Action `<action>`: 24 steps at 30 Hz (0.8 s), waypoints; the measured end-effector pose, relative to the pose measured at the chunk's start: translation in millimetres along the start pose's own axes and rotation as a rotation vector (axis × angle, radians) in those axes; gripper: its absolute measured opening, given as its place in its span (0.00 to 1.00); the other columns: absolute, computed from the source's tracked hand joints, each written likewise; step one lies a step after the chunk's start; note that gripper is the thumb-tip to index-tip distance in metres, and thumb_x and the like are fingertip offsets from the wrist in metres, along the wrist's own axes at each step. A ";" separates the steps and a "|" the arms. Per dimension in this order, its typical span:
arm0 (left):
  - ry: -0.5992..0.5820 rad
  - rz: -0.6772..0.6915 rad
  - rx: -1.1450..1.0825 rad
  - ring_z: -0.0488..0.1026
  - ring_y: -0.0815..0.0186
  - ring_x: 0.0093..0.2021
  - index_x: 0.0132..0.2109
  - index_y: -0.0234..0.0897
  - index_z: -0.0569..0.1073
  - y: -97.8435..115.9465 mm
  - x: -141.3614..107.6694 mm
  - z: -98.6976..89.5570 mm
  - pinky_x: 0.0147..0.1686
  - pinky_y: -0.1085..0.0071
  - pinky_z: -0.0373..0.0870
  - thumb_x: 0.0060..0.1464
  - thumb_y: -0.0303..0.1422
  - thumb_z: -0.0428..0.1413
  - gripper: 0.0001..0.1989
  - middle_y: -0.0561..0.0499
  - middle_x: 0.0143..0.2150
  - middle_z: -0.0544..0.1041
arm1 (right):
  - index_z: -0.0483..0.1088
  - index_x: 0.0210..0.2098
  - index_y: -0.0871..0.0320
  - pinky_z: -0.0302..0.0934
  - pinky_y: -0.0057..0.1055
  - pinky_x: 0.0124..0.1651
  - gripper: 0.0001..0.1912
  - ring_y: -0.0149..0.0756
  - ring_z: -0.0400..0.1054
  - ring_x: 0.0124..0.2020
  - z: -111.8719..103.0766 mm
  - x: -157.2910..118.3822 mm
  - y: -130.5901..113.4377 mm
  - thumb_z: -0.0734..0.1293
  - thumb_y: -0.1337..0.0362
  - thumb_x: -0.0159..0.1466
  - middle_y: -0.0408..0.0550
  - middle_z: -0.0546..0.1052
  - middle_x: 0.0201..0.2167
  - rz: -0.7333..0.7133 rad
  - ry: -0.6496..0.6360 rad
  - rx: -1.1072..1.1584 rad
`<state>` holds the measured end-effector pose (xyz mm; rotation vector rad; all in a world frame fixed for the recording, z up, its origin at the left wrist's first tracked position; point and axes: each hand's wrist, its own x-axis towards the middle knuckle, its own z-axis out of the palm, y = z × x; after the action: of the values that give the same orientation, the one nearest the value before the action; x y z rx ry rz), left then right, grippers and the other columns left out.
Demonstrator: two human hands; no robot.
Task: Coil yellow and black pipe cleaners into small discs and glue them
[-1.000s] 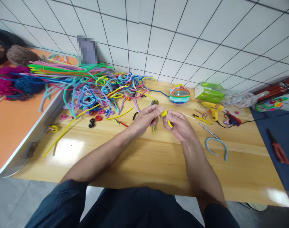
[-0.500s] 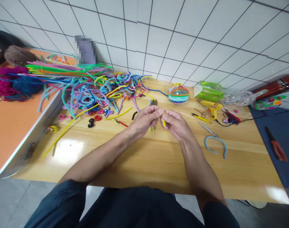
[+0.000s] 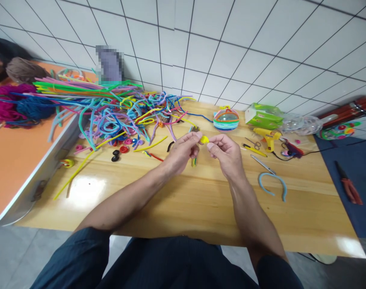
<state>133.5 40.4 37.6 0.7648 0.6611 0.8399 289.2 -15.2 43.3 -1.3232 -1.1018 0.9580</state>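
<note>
Between my two hands is a yellow pipe cleaner [image 3: 204, 139], curled into a small compact coil. My left hand [image 3: 184, 149] pinches its left side with thumb and forefinger. From the right, my right hand [image 3: 226, 152] grips its other side between thumb and fingertips. Partly hidden behind my left hand, a small multicoloured piece [image 3: 194, 161] lies on the table. Beyond my hands stands a clear ball wrapped in coloured pipe cleaner bands [image 3: 226, 120]. A curved light blue pipe cleaner [image 3: 273, 175] rests to the right of my right hand.
A tangled heap of pipe cleaners [image 3: 110, 120] spreads over the left back of the wooden table [image 3: 177, 208]. At right are a yellow glue gun [image 3: 269, 138], scissors [image 3: 255, 143], a yellow cutter [image 3: 255, 150], a silver pen-like tool [image 3: 263, 164], a green box [image 3: 263, 116] and pliers [image 3: 348, 184].
The yellow pipe cleaner's loose end, hanging down by my right fingers before, is now wound into the coil. My hands have moved slightly apart, showing the coil between them.
</note>
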 end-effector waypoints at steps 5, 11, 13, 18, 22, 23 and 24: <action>-0.148 0.064 0.286 0.59 0.74 0.24 0.34 0.36 0.78 17.3 6.8 -11.1 0.24 0.74 0.53 0.48 0.49 0.74 0.22 0.58 0.24 0.68 | 0.77 0.36 0.54 0.58 0.29 0.29 0.11 0.28 0.61 0.25 -7.9 0.3 -3.3 0.78 0.57 0.59 0.38 0.73 0.25 0.039 -0.043 -0.001; -0.161 0.097 0.344 0.56 0.74 0.24 0.33 0.36 0.77 22.3 1.8 -9.0 0.24 0.73 0.50 0.47 0.48 0.75 0.22 0.58 0.24 0.66 | 0.77 0.33 0.54 0.57 0.29 0.29 0.11 0.29 0.62 0.25 -9.9 0.6 -4.3 0.78 0.56 0.58 0.40 0.76 0.26 0.089 -0.120 0.058; -0.148 0.076 0.270 0.55 0.75 0.23 0.33 0.36 0.76 17.4 1.0 -6.8 0.24 0.74 0.49 0.46 0.49 0.75 0.23 0.59 0.24 0.66 | 0.76 0.31 0.55 0.56 0.29 0.29 0.12 0.28 0.62 0.25 -9.1 0.2 -4.5 0.79 0.55 0.59 0.39 0.75 0.25 0.092 -0.130 0.073; -0.052 0.038 0.063 0.55 0.76 0.21 0.34 0.35 0.76 3.2 -3.1 1.1 0.23 0.75 0.51 0.45 0.47 0.76 0.23 0.60 0.22 0.64 | 0.74 0.29 0.55 0.53 0.28 0.28 0.19 0.27 0.58 0.24 0.5 -0.8 2.3 0.81 0.50 0.57 0.37 0.70 0.22 0.122 -0.102 0.129; 0.031 -0.057 -0.121 0.56 0.76 0.21 0.36 0.36 0.74 -5.9 -10.4 8.5 0.22 0.77 0.53 0.46 0.42 0.76 0.21 0.61 0.22 0.65 | 0.74 0.29 0.54 0.53 0.28 0.27 0.22 0.27 0.57 0.22 12.4 -1.2 8.8 0.82 0.46 0.55 0.36 0.69 0.20 0.152 -0.050 0.167; 0.050 -0.074 -0.152 0.57 0.76 0.21 0.37 0.37 0.74 -7.9 -11.8 9.9 0.22 0.78 0.53 0.46 0.41 0.76 0.21 0.61 0.22 0.65 | 0.74 0.29 0.54 0.53 0.28 0.27 0.22 0.27 0.57 0.22 14.4 -1.1 9.2 0.83 0.46 0.54 0.36 0.69 0.20 0.164 -0.039 0.182; 0.065 -0.081 -0.172 0.58 0.76 0.21 0.38 0.37 0.74 -9.6 -12.7 10.8 0.22 0.78 0.54 0.47 0.41 0.76 0.21 0.61 0.23 0.66 | 0.73 0.29 0.54 0.52 0.28 0.27 0.23 0.27 0.57 0.22 15.5 -0.8 9.0 0.83 0.46 0.53 0.36 0.69 0.20 0.179 -0.030 0.197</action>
<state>139.1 22.0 38.7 0.5543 0.6635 0.8383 274.7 -11.8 33.4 -1.2628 -0.8967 1.1905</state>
